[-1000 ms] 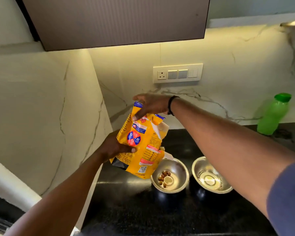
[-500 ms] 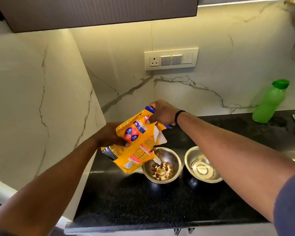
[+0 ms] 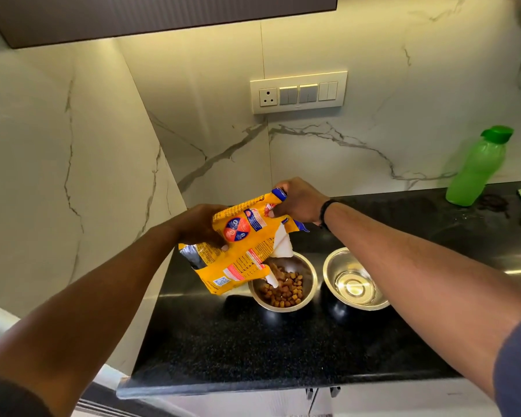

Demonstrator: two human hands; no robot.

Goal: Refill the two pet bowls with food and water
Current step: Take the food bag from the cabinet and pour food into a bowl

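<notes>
The left hand [image 3: 200, 225] comes in from the left of the left bowl [image 3: 283, 281] and grips the yellow food bag [image 3: 238, 254] from behind, fingers curled around the bag's upper left side with a thumb tip showing on its printed face. The bag hangs tilted just above and to the left of that bowl, its torn white mouth pointing down over the bowl's near-left rim, and brown kibble [image 3: 285, 288] lies piled in the bowl's bottom, some pieces caught mid-fall just under the opening. The left bowl is shiny steel and stands on the black speckled counter [image 3: 253, 350], back from its front edge. Above and slightly right of this bowl, the right hand [image 3: 298, 203] pinches the bag's blue-edged top corner, fingers bunched around the crumpled foil; a dark band [image 3: 325, 213] circles its wrist. Directly right of the left bowl, apart from it by a narrow gap, stands the right bowl [image 3: 354, 281], also steel, with a clear shimmer in its bottom that may be water or only reflection; the right forearm crosses over its right rim. On the marble wall above and behind the left bowl sits a cream switch plate [image 3: 298, 92] with a socket. Far to the right of both bowls, against the wall, a green bottle [image 3: 475, 170] with a green cap stands on the counter.
</notes>
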